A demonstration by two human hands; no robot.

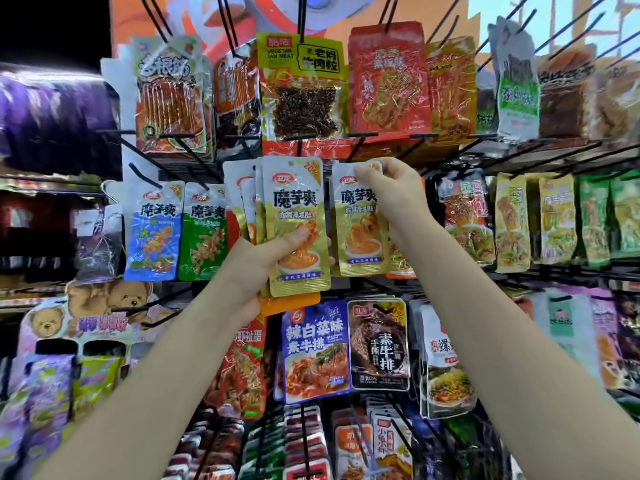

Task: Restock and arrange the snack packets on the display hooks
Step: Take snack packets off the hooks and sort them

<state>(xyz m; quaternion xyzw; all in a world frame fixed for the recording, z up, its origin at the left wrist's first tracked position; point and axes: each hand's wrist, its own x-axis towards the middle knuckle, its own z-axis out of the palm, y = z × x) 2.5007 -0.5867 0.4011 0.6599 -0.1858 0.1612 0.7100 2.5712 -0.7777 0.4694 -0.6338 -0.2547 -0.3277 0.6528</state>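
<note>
Packets: a fanned stack point(294, 216) of flat, glossy olive-gold foil sachets, rectangular with white tops, held up at the centre of the rack.
Left hand: the left hand point(266, 261) is closed around the stack's lower half, thumb pressed across the front sachet.
Right hand: the right hand point(391, 188) pinches the top right corner of a single matching sachet point(358, 220) just right of the stack; whether that sachet hangs on a hook cannot be told.
Hooks: thin black wire pegs point(149, 174) jut from the rack toward the camera, several bare at the tips.
Left neighbours: a blue sachet point(154, 233) and a green sachet point(204, 233) of the same shape hang side by side, shiny and slightly crinkled.
Upper row: a yellow-topped pouch point(303, 88) with a clear window showing dark shredded filling hangs above the stack, beside a red pouch point(388, 77).
Lower row: a blue-labelled pack point(315, 351) and a dark brown pack point(379, 344) hang below the hands.
Far left: a cardboard display point(90, 306) printed with teddy bears, partly blurred.
</note>
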